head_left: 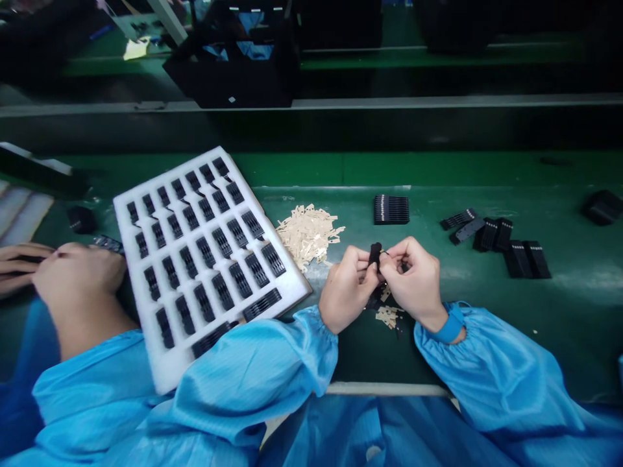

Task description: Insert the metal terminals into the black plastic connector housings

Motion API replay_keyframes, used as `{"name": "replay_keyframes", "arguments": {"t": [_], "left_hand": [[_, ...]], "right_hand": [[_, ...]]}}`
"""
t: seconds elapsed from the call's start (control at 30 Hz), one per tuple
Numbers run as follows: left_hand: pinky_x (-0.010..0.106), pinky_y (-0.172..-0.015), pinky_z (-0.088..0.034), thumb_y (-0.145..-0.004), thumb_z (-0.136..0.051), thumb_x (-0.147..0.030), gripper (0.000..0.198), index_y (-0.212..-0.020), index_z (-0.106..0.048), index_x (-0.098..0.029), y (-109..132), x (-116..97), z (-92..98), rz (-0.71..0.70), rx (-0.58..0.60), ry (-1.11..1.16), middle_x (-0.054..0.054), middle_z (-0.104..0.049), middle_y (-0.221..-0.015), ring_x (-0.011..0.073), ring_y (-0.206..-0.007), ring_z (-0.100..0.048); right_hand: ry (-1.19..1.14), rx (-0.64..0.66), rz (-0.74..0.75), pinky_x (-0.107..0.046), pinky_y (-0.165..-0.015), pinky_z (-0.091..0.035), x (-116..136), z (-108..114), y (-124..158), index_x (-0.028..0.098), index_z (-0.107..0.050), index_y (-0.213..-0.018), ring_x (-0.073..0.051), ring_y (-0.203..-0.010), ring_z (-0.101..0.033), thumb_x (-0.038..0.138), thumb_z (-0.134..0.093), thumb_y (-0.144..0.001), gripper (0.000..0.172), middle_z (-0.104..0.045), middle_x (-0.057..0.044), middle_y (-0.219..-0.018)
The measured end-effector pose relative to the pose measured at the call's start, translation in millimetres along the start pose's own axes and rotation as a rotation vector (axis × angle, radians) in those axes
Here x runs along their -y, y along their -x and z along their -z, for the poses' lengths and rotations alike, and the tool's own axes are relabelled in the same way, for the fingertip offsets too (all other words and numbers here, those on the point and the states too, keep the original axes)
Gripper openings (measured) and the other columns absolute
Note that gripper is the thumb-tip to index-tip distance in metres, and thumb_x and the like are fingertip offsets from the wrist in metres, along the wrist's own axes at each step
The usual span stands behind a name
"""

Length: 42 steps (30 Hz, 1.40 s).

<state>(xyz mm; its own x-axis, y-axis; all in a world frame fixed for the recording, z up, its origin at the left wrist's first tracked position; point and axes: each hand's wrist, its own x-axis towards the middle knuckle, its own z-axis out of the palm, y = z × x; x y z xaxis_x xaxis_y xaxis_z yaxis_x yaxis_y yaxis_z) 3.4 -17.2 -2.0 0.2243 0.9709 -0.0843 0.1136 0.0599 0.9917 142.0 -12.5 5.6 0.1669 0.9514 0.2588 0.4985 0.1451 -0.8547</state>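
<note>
My left hand [346, 288] and my right hand [413, 281] meet above the green bench, pinching a small black plastic connector housing [375, 255] between their fingertips. My fingers hide most of it. A pale heap of small metal terminal strips [307, 233] lies just beyond my hands, and a few loose strips [388, 316] sit below them. A white foam tray [295, 287] holding rows of black housings lies to my left, near my left sleeve.
A stack of black housings [391, 209] and several more black pieces [506, 243] lie to the right. A co-worker's hands [73, 271] in a blue sleeve rest at the tray's left side. A metal rail [311, 104] runs behind the green bench, with dark bags beyond.
</note>
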Motion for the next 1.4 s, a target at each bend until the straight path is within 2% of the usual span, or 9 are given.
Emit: {"name": "replay_keyframes", "arguments": {"t": [0.17, 0.5, 0.8, 0.93, 1.1, 1.23, 1.27, 1.33, 1.4], "left_hand": [[0.024, -0.074, -0.059, -0.095, -0.057, -0.023, 0.008, -0.1, -0.051, -0.02, 0.3, -0.2, 2.1, -0.001, 0.004, -0.05, 0.006, -0.075, -0.097, 0.016, -0.09, -0.075], [0.026, -0.076, -0.059, -0.097, -0.054, -0.024, 0.007, -0.103, -0.051, -0.021, 1.4, -0.8, 3.2, -0.023, 0.007, -0.086, 0.006, -0.077, -0.102, 0.0175, -0.094, -0.076], [0.031, -0.083, -0.058, -0.091, -0.064, -0.025, 0.017, -0.106, -0.057, -0.025, 4.3, 3.7, 4.3, -0.023, -0.058, -0.177, 0.004, -0.076, -0.1, 0.0214, -0.094, -0.075], [0.03, -0.083, -0.057, -0.09, -0.063, -0.025, 0.018, -0.108, -0.06, -0.026, 1.7, 1.6, 7.6, -0.072, -0.057, -0.226, 0.004, -0.076, -0.104, 0.0212, -0.093, -0.074], [0.028, -0.079, -0.054, -0.091, -0.062, -0.025, 0.015, -0.106, -0.063, -0.026, -0.3, -1.4, 10.7, -0.144, -0.093, -0.389, 0.003, -0.075, -0.093, 0.0204, -0.083, -0.073], [0.028, -0.073, -0.053, -0.093, -0.059, -0.027, 0.01, -0.102, -0.062, -0.024, -1.5, -0.3, 12.8, -0.15, -0.059, -0.523, 0.003, -0.072, -0.082, 0.0192, -0.073, -0.071], [0.027, -0.072, -0.054, -0.093, -0.059, -0.027, 0.01, -0.102, -0.062, -0.024, -2.3, 0.2, 13.0, -0.135, -0.048, -0.468, 0.003, -0.072, -0.082, 0.0189, -0.074, -0.071], [0.026, -0.07, -0.055, -0.094, -0.059, -0.029, 0.009, -0.101, -0.059, -0.023, -4.5, 0.6, 13.2, -0.073, -0.021, -0.28, 0.003, -0.072, -0.084, 0.0176, -0.075, -0.071], [0.025, -0.065, -0.056, -0.095, -0.057, -0.03, 0.01, -0.1, -0.056, -0.022, -7.6, -1.0, 12.8, 0.024, 0.031, -0.05, 0.003, -0.072, -0.084, 0.0148, -0.07, -0.07]], "right_hand": [[0.003, 0.011, 0.028, -0.024, -0.049, -0.041, 1.4, 0.6, -1.3, 0.022, -0.056, -0.071, -0.01, -0.049, -0.048, 0.016, -0.065, -0.078, 0.012, -0.054, 0.006, -0.058], [-0.123, 0.05, -0.099, -0.024, -0.048, -0.042, -2.3, -0.8, -1.1, 0.022, -0.056, -0.073, -0.01, -0.049, -0.05, 0.017, -0.064, -0.08, 0.012, -0.055, 0.005, -0.058], [-0.101, 0.061, -0.084, -0.023, -0.047, -0.04, 3.0, 2.0, -3.4, 0.021, -0.056, -0.071, -0.009, -0.048, -0.047, 0.017, -0.065, -0.077, 0.012, -0.053, 0.006, -0.056], [-0.121, 0.1, -0.095, -0.023, -0.047, -0.04, 1.7, 3.0, -6.0, 0.021, -0.056, -0.071, -0.009, -0.049, -0.048, 0.019, -0.065, -0.079, 0.012, -0.054, 0.006, -0.057], [-0.173, 0.129, -0.125, -0.024, -0.049, -0.043, -5.9, 3.2, -7.1, 0.021, -0.056, -0.076, -0.011, -0.052, -0.052, 0.024, -0.063, -0.084, 0.011, -0.058, 0.004, -0.061], [0.146, 0.132, 0.115, -0.027, -0.056, -0.045, -9.4, 8.1, -7.1, 0.021, -0.058, -0.082, -0.013, -0.059, -0.053, 0.021, -0.061, -0.085, 0.005, -0.056, 0.002, -0.067], [0.243, 0.124, 0.205, -0.029, -0.059, -0.046, -9.7, 9.7, -7.0, 0.021, -0.06, -0.086, -0.015, -0.062, -0.054, 0.022, -0.062, -0.086, 0.002, -0.057, 0.001, -0.071], [0.349, 0.1, 0.325, -0.032, -0.064, -0.048, -9.9, 12.3, -7.0, 0.021, -0.062, -0.098, -0.017, -0.069, -0.056, 0.026, -0.064, -0.086, 0.013, -0.058, -0.002, -0.079], [0.303, 0.058, 0.297, -0.032, -0.061, -0.048, -10.1, 14.0, -8.1, 0.021, -0.06, -0.115, -0.016, -0.067, -0.055, 0.029, -0.066, -0.086, 0.031, -0.058, -0.002, -0.084]]}}
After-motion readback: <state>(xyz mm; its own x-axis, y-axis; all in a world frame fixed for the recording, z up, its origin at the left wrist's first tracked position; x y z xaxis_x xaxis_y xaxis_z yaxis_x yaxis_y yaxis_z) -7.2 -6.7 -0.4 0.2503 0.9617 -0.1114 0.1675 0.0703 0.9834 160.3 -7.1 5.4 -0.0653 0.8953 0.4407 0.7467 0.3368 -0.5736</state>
